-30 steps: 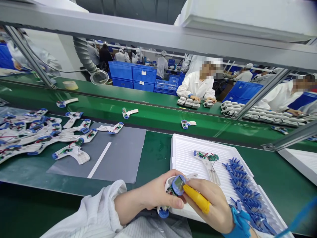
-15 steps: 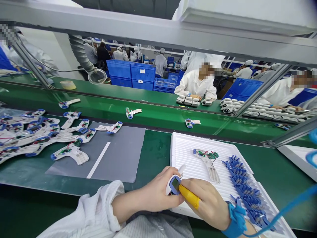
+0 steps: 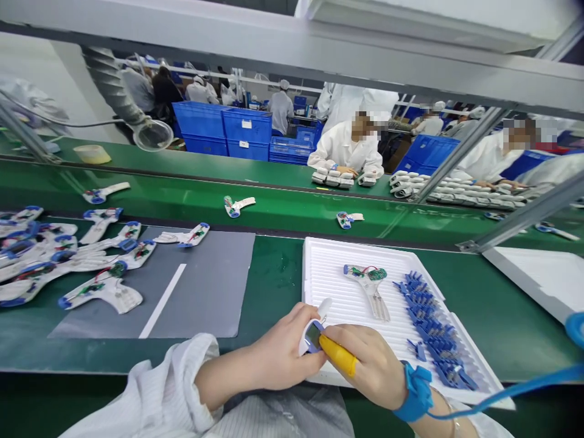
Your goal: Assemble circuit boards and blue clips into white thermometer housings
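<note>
My left hand (image 3: 285, 356) is wrapped round a white thermometer shell with a blue-framed screen (image 3: 312, 333), held at the near edge of a white ribbed tray (image 3: 337, 286). My right hand (image 3: 369, 368) presses on the screen end with a thumb in a yellow finger cot (image 3: 338, 357); a blue wrist strap (image 3: 414, 389) with a coiled cord sits on that wrist. On the tray lie an open shell half with a green circuit board (image 3: 367, 281) and a row of several blue parts (image 3: 431, 319).
A grey mat (image 3: 182, 286) lies left of the tray, with several open shells (image 3: 68, 261) piled at its left. Beyond runs a green conveyor belt (image 3: 283, 207) carrying single units. Across it, people in white coats work near blue crates (image 3: 228, 128). A slanted metal frame bar (image 3: 524, 213) crosses right.
The view has shifted right and down slightly. Both hands have stayed together on the shell, which has turned so that its screen end faces up more and its handle points at the tray.
</note>
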The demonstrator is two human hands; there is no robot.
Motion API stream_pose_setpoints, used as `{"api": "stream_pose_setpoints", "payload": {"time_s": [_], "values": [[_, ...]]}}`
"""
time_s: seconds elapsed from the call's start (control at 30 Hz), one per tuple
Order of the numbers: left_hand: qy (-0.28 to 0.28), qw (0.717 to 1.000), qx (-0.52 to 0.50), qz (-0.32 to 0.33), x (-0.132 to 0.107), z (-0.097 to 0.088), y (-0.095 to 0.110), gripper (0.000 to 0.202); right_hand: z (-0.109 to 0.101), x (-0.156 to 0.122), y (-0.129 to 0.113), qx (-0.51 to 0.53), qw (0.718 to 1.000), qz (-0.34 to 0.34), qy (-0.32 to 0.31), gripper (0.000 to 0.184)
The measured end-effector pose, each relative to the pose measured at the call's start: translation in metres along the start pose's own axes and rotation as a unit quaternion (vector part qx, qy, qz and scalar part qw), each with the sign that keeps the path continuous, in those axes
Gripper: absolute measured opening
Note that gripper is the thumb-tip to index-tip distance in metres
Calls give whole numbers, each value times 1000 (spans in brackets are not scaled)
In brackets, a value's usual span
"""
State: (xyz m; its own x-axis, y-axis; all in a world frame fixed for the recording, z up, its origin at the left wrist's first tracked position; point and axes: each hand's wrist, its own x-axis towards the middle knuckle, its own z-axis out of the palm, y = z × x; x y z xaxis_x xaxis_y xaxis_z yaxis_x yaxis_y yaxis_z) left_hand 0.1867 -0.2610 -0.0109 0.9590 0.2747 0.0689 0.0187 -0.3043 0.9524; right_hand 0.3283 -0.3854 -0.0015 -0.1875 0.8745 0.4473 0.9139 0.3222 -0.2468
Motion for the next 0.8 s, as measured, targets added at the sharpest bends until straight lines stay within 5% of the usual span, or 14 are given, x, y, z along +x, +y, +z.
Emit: {"api": "stream_pose_setpoints", "payload": {"time_s": [0.1, 0.2, 0.3, 0.4, 0.5, 0.67, 0.73, 0.8], "values": [[10, 976, -183, -117, 0, -2, -11, 24, -12, -27, 14, -102, 990, 88, -41, 23], [96, 871, -411, -250, 1, -11, -25, 18, -39, -63, 39, -228, 930, 267, -111, 29], [207, 785, -506, -292, 3, -17, -32, 21, -54, -94, 61, -283, 861, 388, -170, 24], [237, 762, -523, -300, 5, -16, -35, 26, -43, -110, 72, -301, 805, 454, -236, 18], [236, 749, -535, -312, 5, -14, -36, 29, -26, -115, 72, -299, 778, 484, -266, 22], [207, 727, -575, -314, 0, -13, -34, 36, -26, -108, 66, -255, 792, 497, -247, 27], [189, 729, -587, -296, -1, -11, -30, 43, -26, -92, 57, -179, 831, 486, -203, 27], [165, 739, -597, -266, -1, -6, -25, 61, -19, -68, 41, 4, 880, 464, -105, 28]]}}
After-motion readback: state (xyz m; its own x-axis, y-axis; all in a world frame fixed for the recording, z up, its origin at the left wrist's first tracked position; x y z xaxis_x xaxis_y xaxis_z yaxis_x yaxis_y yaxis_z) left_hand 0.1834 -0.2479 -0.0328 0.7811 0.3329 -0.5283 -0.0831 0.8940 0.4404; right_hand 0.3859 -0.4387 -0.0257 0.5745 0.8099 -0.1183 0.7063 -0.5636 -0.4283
